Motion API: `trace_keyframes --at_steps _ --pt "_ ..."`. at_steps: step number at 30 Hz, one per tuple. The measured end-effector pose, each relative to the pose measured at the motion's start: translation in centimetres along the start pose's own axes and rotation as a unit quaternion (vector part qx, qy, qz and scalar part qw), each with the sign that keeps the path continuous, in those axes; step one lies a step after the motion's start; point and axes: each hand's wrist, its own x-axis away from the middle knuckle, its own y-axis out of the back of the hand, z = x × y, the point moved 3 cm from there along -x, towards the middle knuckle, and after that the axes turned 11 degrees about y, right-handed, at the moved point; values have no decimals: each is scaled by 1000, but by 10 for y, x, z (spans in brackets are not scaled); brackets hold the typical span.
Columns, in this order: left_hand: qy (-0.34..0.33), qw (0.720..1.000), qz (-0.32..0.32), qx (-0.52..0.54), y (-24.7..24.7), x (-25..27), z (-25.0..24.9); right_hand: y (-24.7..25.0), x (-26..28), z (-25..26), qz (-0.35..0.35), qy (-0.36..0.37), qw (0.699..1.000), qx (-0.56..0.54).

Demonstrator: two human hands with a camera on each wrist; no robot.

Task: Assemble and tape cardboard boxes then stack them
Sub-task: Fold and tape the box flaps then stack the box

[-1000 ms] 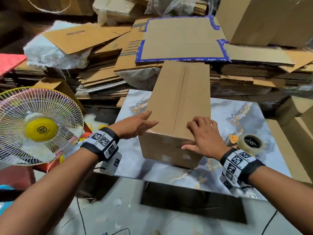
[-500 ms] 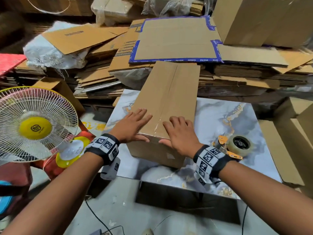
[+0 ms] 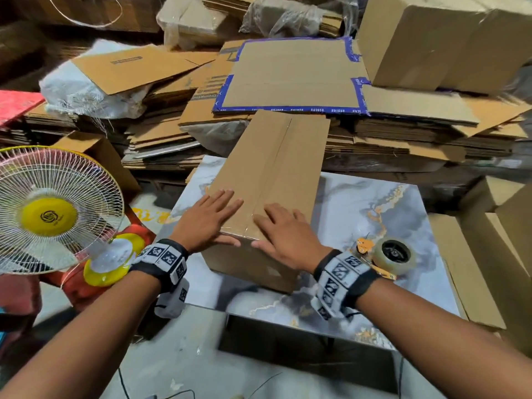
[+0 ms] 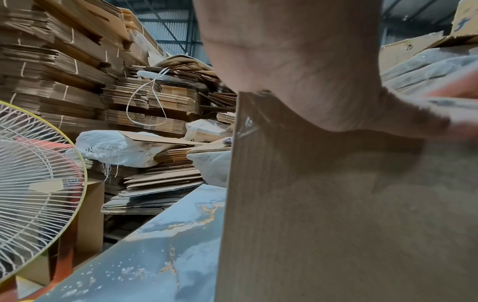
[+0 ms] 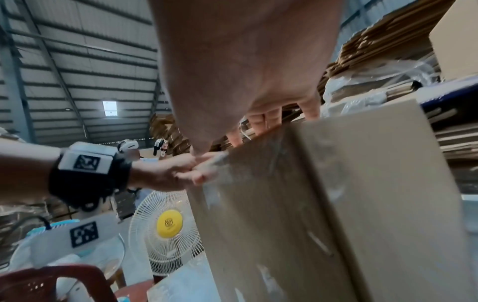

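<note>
Two flat hands are pressing on the near end of the box's (image 3: 270, 180) top — the left hand (image 3: 205, 220) with fingers straight and spread left of the taped seam, the right hand (image 3: 283, 234) likewise right of it, both thumbs lying along the near top edge. Lengthwise on the marble-patterned table (image 3: 359, 208) the box is sitting, its far end reaching past the table toward the stacked flat cardboard (image 3: 293, 79). Near right on the table a tape roll (image 3: 393, 256) is resting just beside the right wrist — and a fan (image 3: 47, 210) is standing to the left.
</note>
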Motion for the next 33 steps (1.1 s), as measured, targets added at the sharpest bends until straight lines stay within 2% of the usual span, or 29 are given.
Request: trace_keyframes --at_steps 4,7,10,12,14,18,21,24,29,33 --pt "-11 1000 -8 2 -4 0 4 -15 -12 8 60 3 998 31" --pt "-22 1000 -3 19 -3 -1 5 -17 0 -4 71 48 995 43" --pt "-3 996 -15 84 -1 0 7 -18 14 -21 75 55 995 41" --pt "61 975 -8 214 -4 5 14 -17 26 -30 55 66 996 40" --pt "108 936 20 334 -8 11 20 -16 38 -39 53 70 996 28" --pt "96 914 67 389 -7 10 26 -16 49 -45 42 58 997 4" --pt "89 915 135 369 -4 5 38 -15 48 -42 44 50 998 2" --pt "91 929 170 315 1 0 47 -11 47 -39 70 46 996 -2" --pt "83 940 212 252 16 -3 50 14 38 -31 243 32 969 -17" --pt "68 950 246 180 22 -7 52 28 30 -32 279 14 960 -27"
